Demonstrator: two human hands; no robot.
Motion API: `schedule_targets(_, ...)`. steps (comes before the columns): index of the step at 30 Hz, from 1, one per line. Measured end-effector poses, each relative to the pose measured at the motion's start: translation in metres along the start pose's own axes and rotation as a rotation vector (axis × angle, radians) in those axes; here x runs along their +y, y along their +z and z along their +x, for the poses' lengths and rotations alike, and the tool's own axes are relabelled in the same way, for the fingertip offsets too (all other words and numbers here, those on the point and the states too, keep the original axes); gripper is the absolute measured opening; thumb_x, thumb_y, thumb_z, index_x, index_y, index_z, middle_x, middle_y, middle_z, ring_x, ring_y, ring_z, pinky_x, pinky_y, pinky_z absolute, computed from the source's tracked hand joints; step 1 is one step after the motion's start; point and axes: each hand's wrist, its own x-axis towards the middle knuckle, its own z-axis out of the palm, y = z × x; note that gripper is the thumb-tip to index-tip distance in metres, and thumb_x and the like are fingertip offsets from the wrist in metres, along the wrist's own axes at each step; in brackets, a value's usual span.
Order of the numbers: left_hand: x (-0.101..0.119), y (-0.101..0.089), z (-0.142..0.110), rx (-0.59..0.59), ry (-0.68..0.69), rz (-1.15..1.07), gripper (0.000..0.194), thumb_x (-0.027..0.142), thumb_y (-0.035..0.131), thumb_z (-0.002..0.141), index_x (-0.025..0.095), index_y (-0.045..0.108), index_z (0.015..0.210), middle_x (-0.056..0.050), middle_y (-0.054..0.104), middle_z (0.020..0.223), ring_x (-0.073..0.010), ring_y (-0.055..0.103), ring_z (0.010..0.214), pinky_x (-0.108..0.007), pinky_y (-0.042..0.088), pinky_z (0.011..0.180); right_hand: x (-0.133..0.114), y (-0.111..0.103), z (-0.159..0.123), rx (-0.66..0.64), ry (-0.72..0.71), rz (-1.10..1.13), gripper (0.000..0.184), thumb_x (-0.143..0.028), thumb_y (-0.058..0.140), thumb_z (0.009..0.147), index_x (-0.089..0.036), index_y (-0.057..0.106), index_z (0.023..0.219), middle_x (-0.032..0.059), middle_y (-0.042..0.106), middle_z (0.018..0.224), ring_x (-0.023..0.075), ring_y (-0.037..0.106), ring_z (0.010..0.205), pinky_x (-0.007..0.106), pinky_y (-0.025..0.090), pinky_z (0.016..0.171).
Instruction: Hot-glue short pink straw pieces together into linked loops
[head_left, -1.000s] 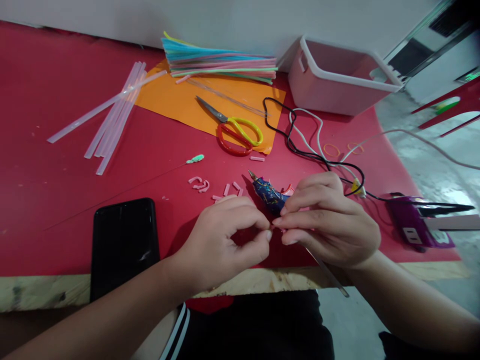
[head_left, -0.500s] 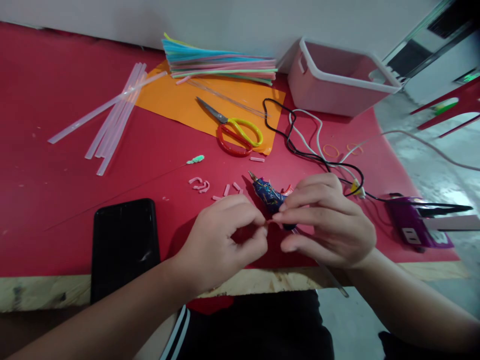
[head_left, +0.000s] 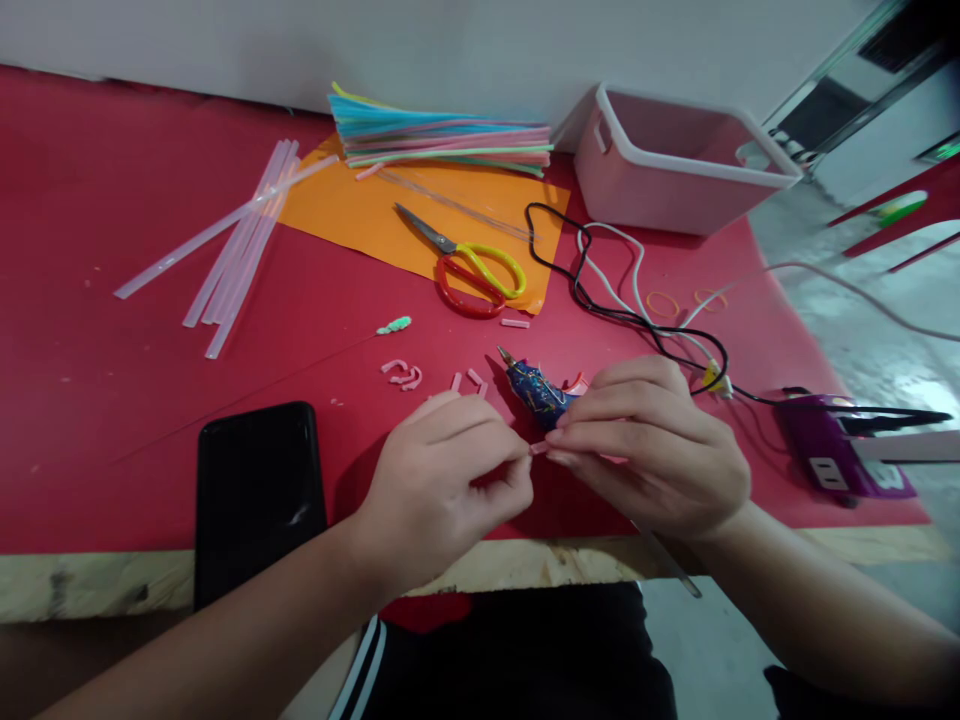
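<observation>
My left hand and my right hand meet fingertip to fingertip over the red table, both pinching a small pink straw piece between them. Just behind the fingers lies a blue glue gun, its nozzle pointing up and left. Several short pink straw bits are scattered on the table beyond my left hand. A thin stick runs out from under my right hand past the table edge.
A black phone lies at the front left. Scissors rest on orange paper, with coloured straws, clear glue sticks, a pink bin, cables and a purple power strip around.
Both hands stayed pinched together and shifted only slightly; the pink piece now shows between the fingertips. The view moved a little.
</observation>
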Motion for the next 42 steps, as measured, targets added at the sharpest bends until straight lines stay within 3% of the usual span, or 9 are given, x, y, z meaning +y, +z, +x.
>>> schedule_targets(3, -0.001, -0.002, 0.001, 0.048, 0.034, -0.042, 0.016, 0.004, 0.068, 0.084, 0.018, 0.063, 0.078, 0.0, 0.066, 0.069, -0.0121, 0.061, 0.066, -0.026, 0.051, 0.067, 0.005, 0.002, -0.003, 0.087, 0.074, 0.054, 0.002, -0.024, 0.063, 0.094, -0.024, 0.065, 0.093, 0.0021, 0.067, 0.081, 0.0181, 0.063, 0.079, 0.038, 0.052, 0.076)
schedule_targets(7, 0.007, -0.013, 0.005, 0.062, 0.118, -0.038, 0.018, 0.003, 0.072, 0.082, 0.019, 0.066, 0.088, 0.0, 0.067, 0.074, -0.0129, 0.061, 0.067, -0.028, 0.052, 0.065, 0.019, 0.003, -0.011, 0.275, 0.232, 0.07, 0.019, -0.029, 0.049, 0.099, -0.023, 0.056, 0.083, 0.0021, 0.056, 0.074, 0.0184, 0.055, 0.072, 0.038, 0.046, 0.07)
schedule_targets(9, 0.013, -0.025, 0.01, 0.055, 0.118, 0.019, 0.019, 0.003, 0.072, 0.082, 0.02, 0.065, 0.087, 0.0, 0.067, 0.074, -0.0128, 0.06, 0.065, -0.029, 0.052, 0.064, 0.026, 0.0, -0.013, 0.265, 0.325, 0.037, 0.025, -0.031, 0.047, 0.101, -0.023, 0.055, 0.079, 0.0021, 0.054, 0.072, 0.0186, 0.054, 0.072, 0.039, 0.044, 0.07)
schedule_targets(12, 0.011, -0.048, 0.019, -0.032, 0.082, 0.108, 0.015, 0.008, 0.068, 0.087, 0.023, 0.065, 0.089, 0.001, 0.07, 0.078, -0.0137, 0.063, 0.071, -0.029, 0.053, 0.069, 0.036, -0.006, -0.012, 0.25, 0.388, -0.053, 0.03, -0.033, 0.052, 0.1, -0.023, 0.053, 0.072, 0.0013, 0.054, 0.068, 0.0179, 0.052, 0.067, 0.038, 0.042, 0.067)
schedule_targets(16, -0.022, -0.081, 0.024, -0.218, -0.079, 0.364, 0.012, 0.023, 0.062, 0.094, 0.023, 0.068, 0.085, -0.002, 0.072, 0.084, -0.0182, 0.068, 0.08, -0.03, 0.05, 0.072, 0.05, -0.012, -0.008, 0.224, 0.438, -0.265, 0.031, -0.035, 0.06, 0.096, -0.024, 0.053, 0.068, 0.0005, 0.055, 0.064, 0.0183, 0.052, 0.065, 0.036, 0.041, 0.065)
schedule_targets(21, -0.063, -0.097, 0.014, -0.476, -0.078, 0.646, 0.024, 0.031, 0.052, 0.099, 0.024, 0.074, 0.091, -0.006, 0.075, 0.09, -0.0239, 0.067, 0.086, -0.032, 0.046, 0.068, 0.074, -0.007, -0.014, 0.024, 0.489, -0.333, 0.013, -0.033, 0.063, 0.092, -0.023, 0.068, 0.085, 0.0042, 0.07, 0.079, 0.0225, 0.064, 0.078, 0.038, 0.048, 0.073)
schedule_targets(24, -0.068, -0.095, 0.009, -0.541, -0.068, 0.672, 0.027, 0.029, 0.05, 0.1, 0.023, 0.075, 0.091, -0.006, 0.076, 0.09, -0.0235, 0.066, 0.086, -0.031, 0.044, 0.064, 0.078, -0.004, -0.015, -0.098, 0.463, -0.333, 0.016, -0.024, 0.06, 0.09, -0.022, 0.073, 0.099, 0.0076, 0.077, 0.095, 0.0254, 0.07, 0.089, 0.042, 0.052, 0.081)
schedule_targets(29, -0.066, -0.093, 0.013, -0.604, -0.069, 0.699, 0.026, 0.027, 0.05, 0.099, 0.021, 0.074, 0.091, -0.007, 0.076, 0.091, -0.0243, 0.067, 0.089, -0.032, 0.046, 0.068, 0.07, -0.007, 0.008, -0.202, 0.382, -0.323, 0.018, -0.025, 0.057, 0.092, -0.021, 0.074, 0.094, 0.0079, 0.078, 0.094, 0.0238, 0.072, 0.087, 0.039, 0.054, 0.078)
schedule_targets(42, -0.049, -0.098, 0.026, -0.507, -0.263, 0.763, 0.021, 0.025, 0.051, 0.096, 0.021, 0.072, 0.101, -0.01, 0.077, 0.104, -0.0323, 0.072, 0.098, -0.037, 0.05, 0.064, 0.095, 0.022, 0.077, -0.587, 0.492, -0.2, 0.015, -0.023, 0.066, 0.087, -0.021, 0.079, 0.092, 0.0042, 0.08, 0.092, 0.0178, 0.069, 0.081, 0.03, 0.048, 0.072)
